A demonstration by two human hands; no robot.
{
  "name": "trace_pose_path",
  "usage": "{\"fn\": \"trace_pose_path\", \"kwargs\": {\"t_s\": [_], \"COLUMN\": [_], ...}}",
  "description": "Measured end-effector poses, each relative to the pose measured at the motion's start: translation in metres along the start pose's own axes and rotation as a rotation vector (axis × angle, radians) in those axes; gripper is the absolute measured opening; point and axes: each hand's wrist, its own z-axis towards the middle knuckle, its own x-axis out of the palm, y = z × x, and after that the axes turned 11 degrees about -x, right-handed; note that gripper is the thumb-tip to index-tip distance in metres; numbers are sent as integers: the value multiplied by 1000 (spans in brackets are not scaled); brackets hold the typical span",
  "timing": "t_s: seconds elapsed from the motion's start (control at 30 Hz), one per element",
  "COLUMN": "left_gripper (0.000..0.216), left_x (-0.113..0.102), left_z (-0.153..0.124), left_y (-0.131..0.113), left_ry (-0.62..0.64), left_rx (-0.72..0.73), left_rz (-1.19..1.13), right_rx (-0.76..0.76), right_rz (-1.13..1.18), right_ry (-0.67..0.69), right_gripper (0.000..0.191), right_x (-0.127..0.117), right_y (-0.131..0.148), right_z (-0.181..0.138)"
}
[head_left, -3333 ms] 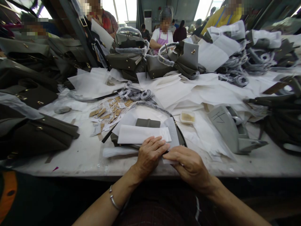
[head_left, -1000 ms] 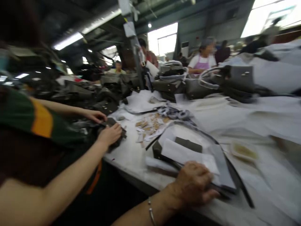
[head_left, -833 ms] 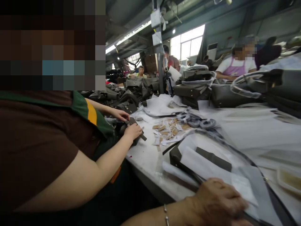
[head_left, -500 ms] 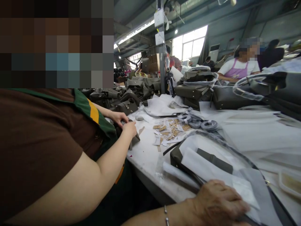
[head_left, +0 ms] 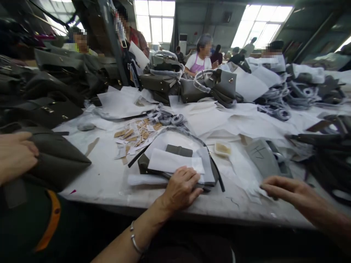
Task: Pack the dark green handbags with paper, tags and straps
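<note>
A flat dark olive handbag [head_left: 144, 164] with white wrapping paper [head_left: 172, 160] across it lies on the table before me. My left hand [head_left: 182, 188] is bent over its near edge, fingers closed on bag and paper. A dark strap [head_left: 219, 175] arcs around the bag. To the right, my right hand [head_left: 285, 190] has thumb and fingers pinched together beside small white packets [head_left: 255, 193]. What sits between those fingertips is too small to make out. Just beyond stands a grey tape dispenser-like object [head_left: 264, 157] with a handwritten mark.
A co-worker's hand [head_left: 16, 157] rests on another olive bag [head_left: 60, 157] at left. Tags with strings [head_left: 137, 133], rolled straps [head_left: 167, 118] and a small plastic tub [head_left: 222, 148] lie behind. White sheets [head_left: 214, 117], piled bags [head_left: 159, 82] and more people fill the background.
My view has swung to the right, and my right hand has come into sight by the white packets. My left hand stays on the bag.
</note>
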Motion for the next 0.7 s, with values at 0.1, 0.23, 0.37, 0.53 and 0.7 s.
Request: {"fn": "trace_pose_path", "kwargs": {"t_s": [0.1, 0.23, 0.37, 0.53, 0.7], "left_gripper": [37, 36, 34, 34, 34], "left_x": [0, 0, 2, 5, 7], "left_z": [0, 0, -1, -3, -3], "left_y": [-1, -1, 0, 1, 1], "left_ry": [-7, -2, -20, -12, -27], "left_rx": [2, -6, -6, -19, -14], "left_rz": [2, -17, -54, -82, -89], "right_rx": [-130, -344, -429, -526, -637], "right_rz": [89, -47, -349, -625, -737], "right_ry": [367, 652, 792, 875, 865], "right_gripper": [23, 14, 8, 19, 40], "right_x": [26, 59, 85, 118, 139], "right_y": [47, 98, 112, 117, 116], "right_z": [45, 103, 145, 180, 189]}}
